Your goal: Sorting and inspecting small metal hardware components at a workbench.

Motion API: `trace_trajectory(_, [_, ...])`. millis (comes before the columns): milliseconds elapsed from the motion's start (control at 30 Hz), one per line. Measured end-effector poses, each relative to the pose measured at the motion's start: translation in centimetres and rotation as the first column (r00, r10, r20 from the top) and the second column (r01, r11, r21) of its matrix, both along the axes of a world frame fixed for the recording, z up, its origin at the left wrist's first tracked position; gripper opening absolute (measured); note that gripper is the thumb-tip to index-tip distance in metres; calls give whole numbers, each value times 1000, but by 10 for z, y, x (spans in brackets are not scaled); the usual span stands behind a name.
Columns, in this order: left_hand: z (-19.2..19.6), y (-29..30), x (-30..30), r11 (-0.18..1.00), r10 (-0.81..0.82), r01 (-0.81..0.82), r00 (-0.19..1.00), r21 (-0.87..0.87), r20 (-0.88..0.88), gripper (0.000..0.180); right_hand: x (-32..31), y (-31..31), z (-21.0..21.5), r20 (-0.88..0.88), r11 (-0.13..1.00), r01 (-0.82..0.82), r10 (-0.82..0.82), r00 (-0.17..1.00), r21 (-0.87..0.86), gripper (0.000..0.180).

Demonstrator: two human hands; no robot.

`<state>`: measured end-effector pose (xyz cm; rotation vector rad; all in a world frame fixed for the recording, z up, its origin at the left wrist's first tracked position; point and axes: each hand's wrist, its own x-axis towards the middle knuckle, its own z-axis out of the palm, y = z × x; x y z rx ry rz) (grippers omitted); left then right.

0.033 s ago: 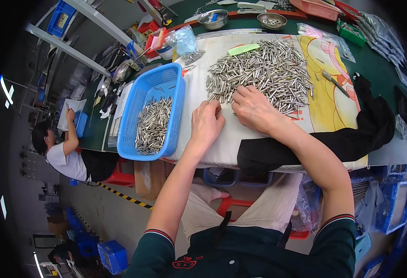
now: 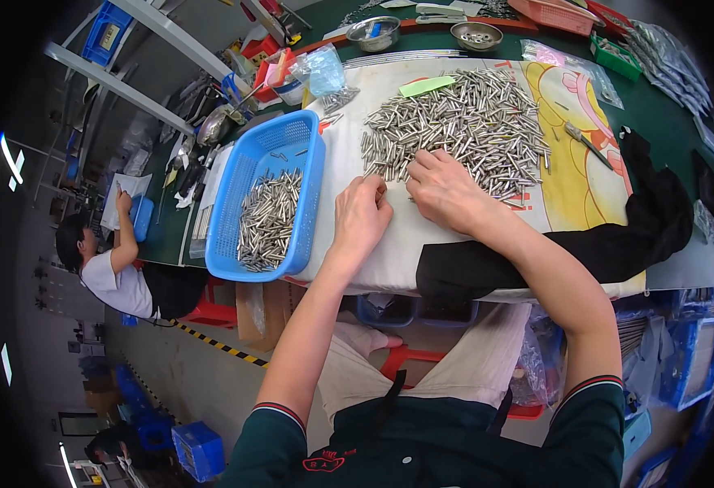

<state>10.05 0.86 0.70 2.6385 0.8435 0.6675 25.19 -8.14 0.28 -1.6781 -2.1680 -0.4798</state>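
Observation:
A wide heap of short silvery metal pins [image 2: 462, 126] lies on the cloth-covered table in front of me. At the heap's near left edge is my left hand [image 2: 362, 213], its fingers curled and pressed together. Just to its right, my right hand [image 2: 448, 192] is also closed, with its bent fingertips against the near pins. Whatever either hand pinches is hidden by the fingers. Left of my hands stands a blue perforated plastic basket [image 2: 314, 191], partly filled with similar pins [image 2: 269, 224]. A light green slip [image 2: 427, 86] rests on top of the heap.
A black cloth [image 2: 536, 259] lies along the table's near edge, right of my hands. Farther right is a dark-handled tool [image 2: 589, 148]. Two metal bowls [image 2: 373, 34] stand at the back. A co-worker [image 2: 117, 260] sits at the far left.

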Motion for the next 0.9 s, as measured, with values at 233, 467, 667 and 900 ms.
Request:
trace_trajectory(233, [7,3,-1,1000,-6,7,999,4,-37,6,-4,-1,1,35,1000,9,-9,999,-3,10])
trace_trajectory(467, [4,-3,5,958,66,-10,980,287,-187,5,-9,-1,3,93,1000,-18,15,996,22,7])
trace_trajectory(667, [3,-2,10,912,11,81,975,403,-220,8,-13,0,7,126,998,66,-63,990,-23,9])
trace_trajectory(900, [4,17,35,928,-19,228,819,-295,573,7,8,5,17,-537,901,145,110,836,410,12])
